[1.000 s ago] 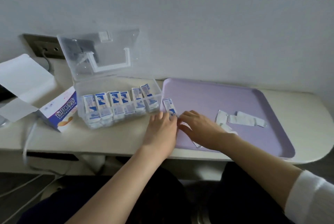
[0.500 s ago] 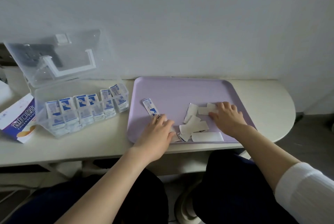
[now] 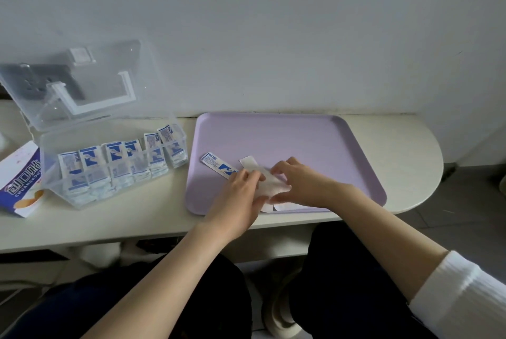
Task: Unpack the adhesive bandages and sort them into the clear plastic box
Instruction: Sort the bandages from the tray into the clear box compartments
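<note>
On the lilac tray (image 3: 295, 136) lies a small pile of white wrapped bandages (image 3: 269, 185), and both my hands gather it. My left hand (image 3: 243, 196) holds the pile from the left, fingers curled on its edge. My right hand (image 3: 298, 182) grips it from the right, thumb under and fingers over. One blue-printed bandage (image 3: 217, 167) lies flat just left of the pile. The clear plastic box (image 3: 115, 166) stands open at the left, with several upright stacks of blue-and-white bandages inside.
The box's lid (image 3: 79, 84) leans back against the wall. A blue and white bandage carton (image 3: 20, 179) lies at the table's left edge. The white table (image 3: 410, 152) ends in a rounded right side. My dark-clothed legs are under the front edge.
My right hand has swept the scattered white bandages leftward into one pile, and my left hand has closed in on it. The view has shifted slightly.
</note>
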A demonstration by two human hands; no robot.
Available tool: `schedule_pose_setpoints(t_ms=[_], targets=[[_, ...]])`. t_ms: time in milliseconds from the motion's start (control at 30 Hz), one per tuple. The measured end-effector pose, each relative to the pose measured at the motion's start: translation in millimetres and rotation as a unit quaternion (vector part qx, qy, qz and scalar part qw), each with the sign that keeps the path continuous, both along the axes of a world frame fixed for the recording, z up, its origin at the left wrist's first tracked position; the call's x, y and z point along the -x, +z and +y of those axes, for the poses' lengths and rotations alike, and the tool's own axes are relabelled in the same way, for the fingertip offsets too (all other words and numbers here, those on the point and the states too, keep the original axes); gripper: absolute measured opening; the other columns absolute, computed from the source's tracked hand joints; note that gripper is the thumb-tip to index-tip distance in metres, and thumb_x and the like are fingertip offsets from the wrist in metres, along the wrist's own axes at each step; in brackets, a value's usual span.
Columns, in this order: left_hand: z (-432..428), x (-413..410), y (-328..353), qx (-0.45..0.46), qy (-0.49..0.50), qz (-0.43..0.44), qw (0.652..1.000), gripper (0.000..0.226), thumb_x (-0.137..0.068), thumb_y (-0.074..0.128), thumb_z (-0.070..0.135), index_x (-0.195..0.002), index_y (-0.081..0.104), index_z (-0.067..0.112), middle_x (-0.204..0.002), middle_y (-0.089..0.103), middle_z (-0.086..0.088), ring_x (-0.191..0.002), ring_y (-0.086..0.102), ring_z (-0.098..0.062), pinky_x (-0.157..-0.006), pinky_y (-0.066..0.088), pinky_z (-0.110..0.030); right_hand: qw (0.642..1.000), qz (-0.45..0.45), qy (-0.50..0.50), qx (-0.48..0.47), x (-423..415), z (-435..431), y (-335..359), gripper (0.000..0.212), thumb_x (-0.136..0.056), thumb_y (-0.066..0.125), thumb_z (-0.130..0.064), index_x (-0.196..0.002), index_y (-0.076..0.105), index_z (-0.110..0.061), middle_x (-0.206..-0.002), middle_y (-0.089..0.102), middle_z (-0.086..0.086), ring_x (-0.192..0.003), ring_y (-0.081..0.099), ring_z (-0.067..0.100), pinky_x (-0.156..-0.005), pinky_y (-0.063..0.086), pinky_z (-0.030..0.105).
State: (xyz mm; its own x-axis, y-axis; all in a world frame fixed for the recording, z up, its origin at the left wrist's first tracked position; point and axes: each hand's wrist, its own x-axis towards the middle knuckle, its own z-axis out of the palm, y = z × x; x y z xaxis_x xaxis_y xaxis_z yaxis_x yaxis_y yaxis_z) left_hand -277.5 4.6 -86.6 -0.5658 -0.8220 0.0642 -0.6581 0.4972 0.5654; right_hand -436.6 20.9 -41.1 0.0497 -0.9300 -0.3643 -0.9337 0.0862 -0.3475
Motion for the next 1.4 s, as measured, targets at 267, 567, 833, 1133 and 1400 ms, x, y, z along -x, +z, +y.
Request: schedule_pose_setpoints(t_ms=[267,567,833,1133,1400], targets=[[-1.7,2.1,2.1,-0.046,0.047,0.066,0.996,0.043,-0.085,0.062,0.012,-0.123,0.044,0.018,-0.109,0.041,-0.001,-0.099,0.051,-0.023,-0.080,0.044,-0.030,0.997,-0.072,-0.030,-0.029,-7.0,-5.7,-1.8,0.054,-0.080,0.070,-0.018,-0.126,0.045,-0.008,-0.119,0.057,0.007,-0.092,0.047,0.015,-0.083,0.041,0.026],[-10.5,1.8,5.1,-0.146,0.108,0.109,0.977,0.041,-0.085,0.060,0.008,-0.120,0.039,0.011,-0.079,0.055,0.002,-0.068,0.052,-0.009,-0.055,0.039,-0.015,0.992,-0.111,-0.051,-0.024,-16.2,-9.9,-10.4,0.036,-0.091,0.055,-0.022,-0.060,0.038,-0.018,-0.062,0.039,-0.004,-0.056,0.034,0.011,-0.050,0.026,0.021],[-20.5,-0.8,7.0,-0.157,0.159,0.122,0.967,0.008,-0.082,0.063,0.012,-0.090,0.065,0.012,-0.066,0.060,0.006,-0.065,0.057,-0.016,-0.052,0.037,-0.019,0.980,-0.169,-0.091,0.060,-16.9,-18.2,-8.9,0.026,-0.087,0.061,-0.023,-0.087,0.061,0.003,-0.082,0.059,0.015,-0.073,0.047,0.019,-0.065,0.038,0.030],[-21.5,-7.9,26.3,-0.135,0.250,0.110,0.952,0.016,-0.091,0.058,0.029,-0.090,0.052,0.014,-0.069,0.053,0.004,-0.063,0.049,-0.013,-0.046,0.029,-0.017,0.963,-0.104,-0.049,0.242,-36.5,-16.5,-4.7,0.025,-0.096,0.046,-0.019,-0.116,0.060,-0.013,-0.102,0.056,0.008,-0.084,0.058,0.026,-0.075,0.046,0.036],[-26.5,-9.0,22.4,-0.246,0.256,0.286,0.890,0.022,-0.096,0.051,0.015,-0.079,0.061,0.006,-0.056,0.057,-0.004,-0.041,0.052,-0.008,-0.045,0.043,-0.018,0.963,-0.013,0.051,0.265,-54.7,-11.0,-10.6,0.044,-0.098,0.038,-0.009,-0.141,0.036,-0.019,-0.123,0.046,0.008,-0.100,0.054,0.029,-0.072,0.048,0.039]])
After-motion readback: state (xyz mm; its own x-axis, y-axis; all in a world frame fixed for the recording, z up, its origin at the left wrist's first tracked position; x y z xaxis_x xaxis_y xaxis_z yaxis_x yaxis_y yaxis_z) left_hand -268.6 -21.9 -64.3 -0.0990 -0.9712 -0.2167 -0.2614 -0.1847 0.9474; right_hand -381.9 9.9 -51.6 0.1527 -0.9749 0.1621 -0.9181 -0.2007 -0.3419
